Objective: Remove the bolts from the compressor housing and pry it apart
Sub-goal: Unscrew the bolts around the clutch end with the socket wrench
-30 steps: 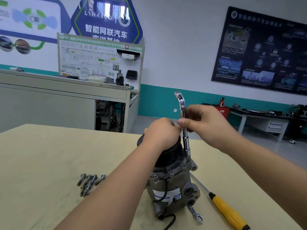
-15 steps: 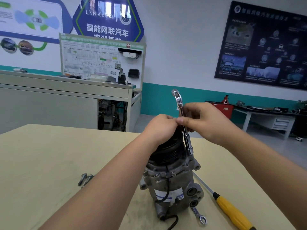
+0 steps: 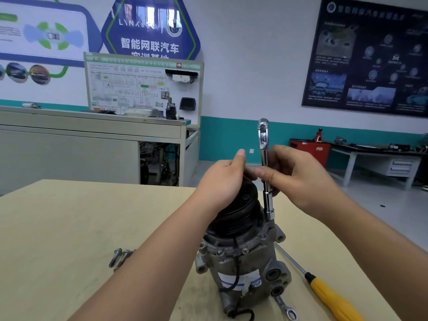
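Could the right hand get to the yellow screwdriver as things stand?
Probably yes, but not freely: the right hand pinches the socket wrench standing on the compressor and must release it first. The screwdriver lies uncovered on the table just right of the compressor.

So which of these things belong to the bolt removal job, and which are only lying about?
For the job: compressor, gripped by the left hand; socket wrench in the right hand; loose bolts; probably the yellow screwdriver, for prying.

Lying about: spanner by the compressor's base; red jack stand and training board behind.
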Available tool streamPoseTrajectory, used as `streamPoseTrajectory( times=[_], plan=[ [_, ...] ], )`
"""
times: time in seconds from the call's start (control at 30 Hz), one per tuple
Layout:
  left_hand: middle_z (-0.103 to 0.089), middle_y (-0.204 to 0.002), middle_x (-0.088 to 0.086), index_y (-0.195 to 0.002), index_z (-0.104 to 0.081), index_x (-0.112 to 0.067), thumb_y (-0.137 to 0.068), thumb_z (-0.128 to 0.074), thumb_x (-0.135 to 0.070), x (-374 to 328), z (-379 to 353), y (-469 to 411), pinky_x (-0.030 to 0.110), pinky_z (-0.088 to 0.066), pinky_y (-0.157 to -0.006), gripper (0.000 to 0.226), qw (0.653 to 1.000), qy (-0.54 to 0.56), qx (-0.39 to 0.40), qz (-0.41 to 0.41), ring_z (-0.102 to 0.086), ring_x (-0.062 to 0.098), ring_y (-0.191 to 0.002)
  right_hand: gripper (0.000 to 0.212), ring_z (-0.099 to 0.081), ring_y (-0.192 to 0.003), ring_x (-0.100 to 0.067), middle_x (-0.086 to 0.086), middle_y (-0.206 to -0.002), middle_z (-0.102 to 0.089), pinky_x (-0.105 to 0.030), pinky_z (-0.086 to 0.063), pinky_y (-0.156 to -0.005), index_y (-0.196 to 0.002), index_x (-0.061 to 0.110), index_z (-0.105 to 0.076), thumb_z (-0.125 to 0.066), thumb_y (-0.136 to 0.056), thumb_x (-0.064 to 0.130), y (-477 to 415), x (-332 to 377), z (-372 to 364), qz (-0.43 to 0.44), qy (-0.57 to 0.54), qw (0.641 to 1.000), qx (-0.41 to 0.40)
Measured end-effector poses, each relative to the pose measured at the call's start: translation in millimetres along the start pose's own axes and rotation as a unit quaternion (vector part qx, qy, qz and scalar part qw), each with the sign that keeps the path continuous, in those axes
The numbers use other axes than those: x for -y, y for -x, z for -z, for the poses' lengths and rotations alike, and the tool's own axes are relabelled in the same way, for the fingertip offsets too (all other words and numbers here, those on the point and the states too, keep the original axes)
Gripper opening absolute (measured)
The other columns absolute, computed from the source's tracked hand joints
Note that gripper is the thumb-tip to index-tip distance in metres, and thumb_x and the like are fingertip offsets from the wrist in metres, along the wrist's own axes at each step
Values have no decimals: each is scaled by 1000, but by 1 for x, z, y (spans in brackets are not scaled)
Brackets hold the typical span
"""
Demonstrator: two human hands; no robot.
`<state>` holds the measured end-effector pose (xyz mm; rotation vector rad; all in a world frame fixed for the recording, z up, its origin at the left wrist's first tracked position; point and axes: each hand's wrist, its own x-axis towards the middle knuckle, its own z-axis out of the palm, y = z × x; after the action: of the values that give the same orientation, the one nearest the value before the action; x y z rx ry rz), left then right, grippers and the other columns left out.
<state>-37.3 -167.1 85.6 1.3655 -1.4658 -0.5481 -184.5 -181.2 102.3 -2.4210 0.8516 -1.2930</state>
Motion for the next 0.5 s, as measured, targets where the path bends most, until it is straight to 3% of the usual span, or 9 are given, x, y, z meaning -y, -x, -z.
streamPoseTrajectory(
  times=[0.13,0.23,0.3,0.4,0.5],
  plan=[
    [-58,-55,-27,-67,-63,-35,-101,-26,-50,0,1,1,9,-29,-59,53,1000,21,2,-14,-51,-16,-64,30,-51,-67,-40,-27,-73,-52,-57,-47,-65,-81,-4,-53,-67,-84,23,-1,0,2,-1,-4,1000,10],
    [-69,-79,-21,-81,-66,-35,-102,-26,-49,-1,2,2,15,-36,-74,48,998,56,19,-35,-58,-7,-90,32,-49,-65,-37,-15,-64,-46,-56,-46,-65,-76,-2,-50,-66,-83,24,-3,1,4,18,17,999,27],
    [-73,-89,-16,-85,-67,-36,-101,-26,-50,-1,2,3,25,-40,-88,47,996,79,22,-40,-61,4,-103,30,-53,-70,-40,-18,-67,-51,-57,-47,-67,-80,-4,-53,-65,-85,24,-5,0,5,20,15,999,37],
    [-74,-87,-17,-84,-67,-40,-100,-26,-54,-1,3,4,32,-42,-94,46,994,95,29,-48,-64,2,-99,19,-58,-73,-36,-17,-72,-60,-54,-49,-71,-84,2,-61,-62,-88,20,-7,0,4,16,6,998,56],
    [-75,-87,-15,-87,-68,-44,-97,-26,-60,-1,4,5,35,-43,-100,46,991,113,47,-55,-67,-1,-92,17,-59,-68,-27,-2,-65,-60,-48,-51,-69,-74,21,-60,-60,-90,16,-8,-1,2,22,11,998,66]
  ],
)
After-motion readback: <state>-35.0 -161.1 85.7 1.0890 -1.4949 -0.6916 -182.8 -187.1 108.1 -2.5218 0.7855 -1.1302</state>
